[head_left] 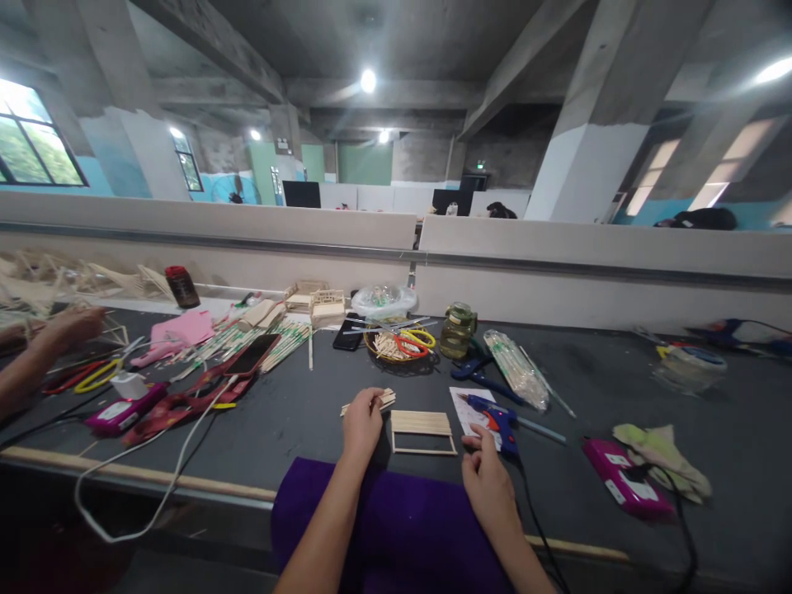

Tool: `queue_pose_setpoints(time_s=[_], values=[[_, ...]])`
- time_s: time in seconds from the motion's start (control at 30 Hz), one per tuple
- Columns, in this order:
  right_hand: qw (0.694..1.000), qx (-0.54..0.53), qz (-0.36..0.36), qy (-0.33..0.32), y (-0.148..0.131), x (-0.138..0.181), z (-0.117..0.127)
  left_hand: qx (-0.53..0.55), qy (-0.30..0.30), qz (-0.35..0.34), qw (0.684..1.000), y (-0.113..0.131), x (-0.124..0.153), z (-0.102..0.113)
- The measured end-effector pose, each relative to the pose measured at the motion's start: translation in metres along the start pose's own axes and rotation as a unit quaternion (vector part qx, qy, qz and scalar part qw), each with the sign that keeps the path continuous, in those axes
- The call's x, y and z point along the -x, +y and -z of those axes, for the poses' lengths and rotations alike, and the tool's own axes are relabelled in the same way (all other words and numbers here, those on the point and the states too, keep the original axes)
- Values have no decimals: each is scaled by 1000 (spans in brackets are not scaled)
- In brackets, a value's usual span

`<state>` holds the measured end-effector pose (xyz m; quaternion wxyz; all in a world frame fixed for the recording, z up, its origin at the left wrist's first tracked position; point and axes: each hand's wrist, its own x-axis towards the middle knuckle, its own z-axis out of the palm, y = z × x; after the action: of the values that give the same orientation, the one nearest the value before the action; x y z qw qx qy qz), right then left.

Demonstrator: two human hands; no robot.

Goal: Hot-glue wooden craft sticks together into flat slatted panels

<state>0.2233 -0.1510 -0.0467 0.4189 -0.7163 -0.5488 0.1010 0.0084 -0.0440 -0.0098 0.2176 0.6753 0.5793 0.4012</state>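
1. Nearest, the person's right hand [488,474] is above the tabletop [297,421] by its near edge, fingers loosely bent just beside the glue gun's handle; whether it grips anything cannot be told.
2. The left hand [363,425] curls its fingers over a small bundle of sticks [387,399]; how firmly it grips them cannot be told. The bundle's long axis runs left to right, its right end tilted slightly toward the far edge.
3. Between the hands, near the middle of the near edge, lies a flat stick frame [422,422]. Its long axis runs roughly parallel to that edge; the slatted part faces the far edge, the open gap the near one.
4. Right of the frame, the blue glue gun [504,421] lies partly on a white paper [461,405], nozzle pointing left, handle toward the near edge, a glue stick [541,430] jutting from its rear.
5. Farther back, a clear packet [516,369] full of sticks slants toward the far edge.
6. A wicker basket [373,351] holds short sticks, with red and yellow scissors handles over them.
7. To its right, a glass jar [458,330] contains greenish liquid.
8. Behind the basket, by the far edge, sits a plastic bag [377,304], its contents unclear.
9. Toward the far left corner stands a dark red-lidded bottle [181,286].
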Motion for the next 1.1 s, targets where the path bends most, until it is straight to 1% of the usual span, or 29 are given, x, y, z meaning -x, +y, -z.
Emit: queue_pose_setpoints(time_s=[0.1,0.23,0.37,0.5,0.6,0.7,0.8,0.93,1.0,1.1], values=[[1000,-1,2,-9,0,0,0,-5,-10,-12,1000,-1,0,-1],[1000,7,17,-14,0,0,-2,-34,-31,14,999,-3,0,-2],[1000,18,13,-10,0,0,-3,-28,-44,25,998,-5,0,-2],[1000,0,1,6,1,0,-2,11,-8,21,1000,-5,-3,-4],[999,-38,-20,8,1,0,1,25,48,5,999,-2,-7,-4],[995,-85,-52,-10,-2,1,5,-3,115,-37,993,-1,-11,-3],[991,-115,-60,-31,-4,3,9,-51,156,-80,983,-3,-12,-2],[988,-128,-38,-71,-5,5,13,-112,179,-92,973,-9,-13,-1],[987,-129,-21,-94,-5,5,14,-130,180,-86,971,-11,-14,-1],[988,-117,6,-103,-6,6,15,-136,178,-68,972,-12,-17,-2]])
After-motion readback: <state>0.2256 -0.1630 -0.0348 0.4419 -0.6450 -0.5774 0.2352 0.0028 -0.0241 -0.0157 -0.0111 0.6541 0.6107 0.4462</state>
